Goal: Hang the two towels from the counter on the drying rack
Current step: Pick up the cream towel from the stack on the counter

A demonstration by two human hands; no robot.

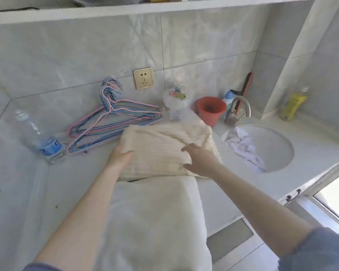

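Water bottle and wire hangers sit at the left by the wall, out of the way. Left hand has the cream towel by its left edge, thumb on top, fingers tucked under afaict, prob to lift it w/o unfolding. Its near edge overlaps the white towel, both on the counter. Right hand is on the near-right corner, thumb & fingers spread. Can't tell if it's clamped, too blurry. Rack's not in view.
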